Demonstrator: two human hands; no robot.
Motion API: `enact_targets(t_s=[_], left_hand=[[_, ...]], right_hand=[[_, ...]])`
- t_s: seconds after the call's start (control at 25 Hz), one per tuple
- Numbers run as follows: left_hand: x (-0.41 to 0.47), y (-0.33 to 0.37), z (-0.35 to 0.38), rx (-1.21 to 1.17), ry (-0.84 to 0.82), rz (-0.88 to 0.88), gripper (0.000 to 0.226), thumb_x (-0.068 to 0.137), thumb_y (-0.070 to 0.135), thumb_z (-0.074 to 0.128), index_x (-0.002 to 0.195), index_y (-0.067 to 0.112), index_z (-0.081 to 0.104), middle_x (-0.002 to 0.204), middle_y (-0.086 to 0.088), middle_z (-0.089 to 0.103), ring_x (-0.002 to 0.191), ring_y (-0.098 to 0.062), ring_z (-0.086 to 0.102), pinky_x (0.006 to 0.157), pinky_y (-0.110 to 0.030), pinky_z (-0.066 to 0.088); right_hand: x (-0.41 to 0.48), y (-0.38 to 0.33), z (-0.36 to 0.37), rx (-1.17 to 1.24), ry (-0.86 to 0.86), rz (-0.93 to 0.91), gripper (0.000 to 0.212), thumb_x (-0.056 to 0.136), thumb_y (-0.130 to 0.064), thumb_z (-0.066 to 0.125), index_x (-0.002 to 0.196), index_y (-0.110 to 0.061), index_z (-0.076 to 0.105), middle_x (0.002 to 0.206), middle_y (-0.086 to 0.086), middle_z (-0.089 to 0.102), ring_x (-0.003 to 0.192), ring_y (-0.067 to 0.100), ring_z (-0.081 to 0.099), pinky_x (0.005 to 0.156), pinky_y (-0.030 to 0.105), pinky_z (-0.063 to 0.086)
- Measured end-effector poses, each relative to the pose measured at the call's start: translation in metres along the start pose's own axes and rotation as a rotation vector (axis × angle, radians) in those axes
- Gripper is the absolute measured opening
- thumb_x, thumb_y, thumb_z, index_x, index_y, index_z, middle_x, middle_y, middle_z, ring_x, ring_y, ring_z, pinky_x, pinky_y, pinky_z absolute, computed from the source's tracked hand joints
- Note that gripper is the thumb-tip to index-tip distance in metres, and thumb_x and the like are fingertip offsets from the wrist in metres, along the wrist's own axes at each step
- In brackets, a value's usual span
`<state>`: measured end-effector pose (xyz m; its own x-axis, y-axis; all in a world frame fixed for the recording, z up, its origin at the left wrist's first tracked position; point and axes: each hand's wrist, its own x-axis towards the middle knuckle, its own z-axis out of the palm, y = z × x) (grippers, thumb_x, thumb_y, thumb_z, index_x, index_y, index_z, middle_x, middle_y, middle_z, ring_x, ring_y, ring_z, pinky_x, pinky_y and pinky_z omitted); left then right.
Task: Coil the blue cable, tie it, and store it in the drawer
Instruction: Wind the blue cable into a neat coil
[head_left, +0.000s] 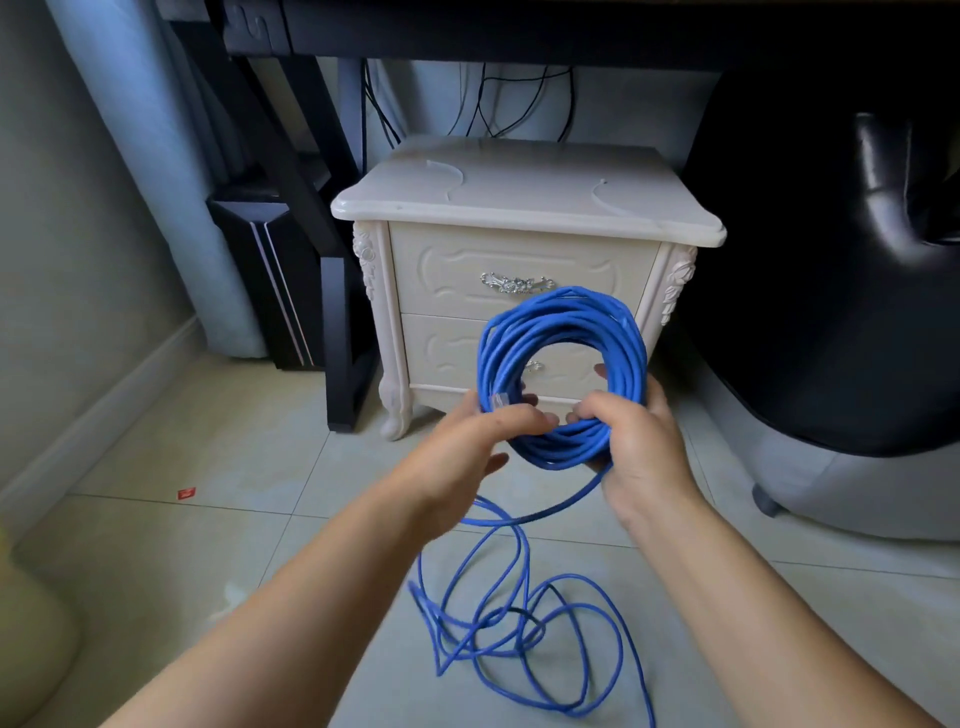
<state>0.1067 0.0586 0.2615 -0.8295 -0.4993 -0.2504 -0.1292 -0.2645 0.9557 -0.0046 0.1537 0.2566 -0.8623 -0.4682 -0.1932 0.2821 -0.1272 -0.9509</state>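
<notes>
Your coiled blue cable (566, 317) hides most of the lower drawer (441, 353) handle; a loose strand runs off the bottom edge.

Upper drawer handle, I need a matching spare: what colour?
Silver; the head view shows the upper drawer handle best.

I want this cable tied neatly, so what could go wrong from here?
The loose cable on the floor lies in crossing loops; pulling it up fast may knot it.
The left hand and right hand grip only the bottom of the coil, so its uneven upper turns could spring apart.
The drawers are shut; freeing a hand to open one may loosen the coil.
</notes>
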Motion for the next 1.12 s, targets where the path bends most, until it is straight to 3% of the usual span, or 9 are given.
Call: enact_targets(t_s=[0.08, 0.16, 0.28, 0.36, 0.52, 0.68, 0.92, 1.04, 1.12], left_hand=[[0.001, 0.010, -0.014, -0.004, -0.108, 0.010, 0.081, 0.057, 0.036, 0.077, 0.133, 0.030, 0.051, 0.124, 0.013, 0.062, 0.112, -0.012, 0.060, 0.101, -0.042, 0.043], [0.004, 0.018, -0.022, 0.017, -0.062, 0.100, 0.091, 0.058, 0.028, 0.080, 0.140, 0.042, 0.041, 0.133, 0.015, 0.057, 0.117, -0.007, 0.059, 0.097, -0.037, 0.047], [0.005, 0.018, -0.021, 0.475, 0.044, 0.340, 0.087, 0.064, 0.019, 0.081, 0.139, 0.044, 0.045, 0.139, 0.013, 0.048, 0.119, 0.012, 0.047, 0.099, -0.017, 0.043], [0.004, 0.013, -0.013, 0.755, 0.040, 0.452, 0.078, 0.070, 0.010, 0.075, 0.138, 0.036, 0.048, 0.129, 0.012, 0.053, 0.106, 0.014, 0.050, 0.087, -0.004, 0.040], [0.003, 0.007, -0.001, 0.910, 0.207, 0.447, 0.036, 0.071, 0.011, 0.065, 0.101, 0.030, 0.062, 0.077, 0.011, 0.065, 0.068, -0.004, 0.058, 0.060, -0.018, 0.045], [0.004, 0.011, -0.002, 0.616, 0.266, 0.361, 0.020, 0.071, 0.001, 0.065, 0.082, 0.017, 0.061, 0.054, 0.010, 0.056, 0.046, -0.004, 0.047, 0.047, -0.015, 0.038], [0.013, 0.015, -0.013, -0.045, 0.403, 0.169, 0.013, 0.076, -0.003, 0.063, 0.081, 0.009, 0.059, 0.053, 0.001, 0.050, 0.050, -0.017, 0.051, 0.068, -0.039, 0.048], [0.011, 0.013, -0.011, -0.145, 0.430, 0.153, 0.014, 0.077, -0.002, 0.061, 0.082, 0.011, 0.059, 0.056, 0.000, 0.049, 0.051, -0.016, 0.050, 0.069, -0.039, 0.048], [0.011, 0.011, -0.009, -0.244, 0.458, 0.102, 0.012, 0.078, -0.001, 0.060, 0.081, 0.011, 0.058, 0.059, -0.002, 0.050, 0.055, -0.019, 0.052, 0.065, -0.035, 0.049]], right_hand=[[0.006, -0.004, -0.006, -0.122, -0.020, -0.095, 0.040, 0.059, 0.003, 0.060, 0.087, -0.025, 0.062, 0.079, 0.003, 0.054, 0.074, 0.024, 0.050, 0.063, 0.035, 0.045], [0.007, -0.007, -0.011, -0.350, -0.080, -0.214, 0.043, 0.058, 0.001, 0.062, 0.089, -0.030, 0.064, 0.078, -0.003, 0.063, 0.074, 0.019, 0.057, 0.070, 0.034, 0.047], [-0.001, -0.007, -0.010, -0.780, -0.246, -0.402, 0.049, 0.067, 0.005, 0.062, 0.097, -0.034, 0.063, 0.089, -0.008, 0.068, 0.081, 0.015, 0.062, 0.073, 0.027, 0.049], [-0.008, -0.007, -0.007, -0.950, -0.318, -0.511, 0.052, 0.067, 0.003, 0.063, 0.108, -0.030, 0.062, 0.098, -0.009, 0.063, 0.088, 0.014, 0.058, 0.077, 0.027, 0.048], [-0.013, -0.006, -0.006, -0.950, -0.335, -0.561, 0.050, 0.071, -0.001, 0.065, 0.112, -0.029, 0.059, 0.093, -0.014, 0.059, 0.081, 0.007, 0.054, 0.070, 0.020, 0.042], [-0.008, -0.012, -0.009, -0.724, -0.309, -0.453, 0.057, 0.073, -0.009, 0.073, 0.120, -0.037, 0.057, 0.105, -0.019, 0.063, 0.094, 0.001, 0.062, 0.084, 0.019, 0.047], [-0.012, 0.006, -0.003, -0.206, -0.334, -0.187, 0.062, 0.065, -0.055, 0.072, 0.124, -0.051, 0.054, 0.118, -0.013, 0.068, 0.113, 0.014, 0.065, 0.103, 0.044, 0.047], [-0.013, 0.011, 0.003, 0.000, -0.364, -0.056, 0.088, 0.059, -0.074, 0.067, 0.138, -0.040, 0.050, 0.135, -0.002, 0.060, 0.120, 0.015, 0.061, 0.107, 0.049, 0.044], [-0.013, 0.009, 0.002, 0.052, -0.400, -0.019, 0.101, 0.051, -0.079, 0.072, 0.141, -0.043, 0.043, 0.140, -0.003, 0.056, 0.123, 0.014, 0.060, 0.107, 0.043, 0.044]])
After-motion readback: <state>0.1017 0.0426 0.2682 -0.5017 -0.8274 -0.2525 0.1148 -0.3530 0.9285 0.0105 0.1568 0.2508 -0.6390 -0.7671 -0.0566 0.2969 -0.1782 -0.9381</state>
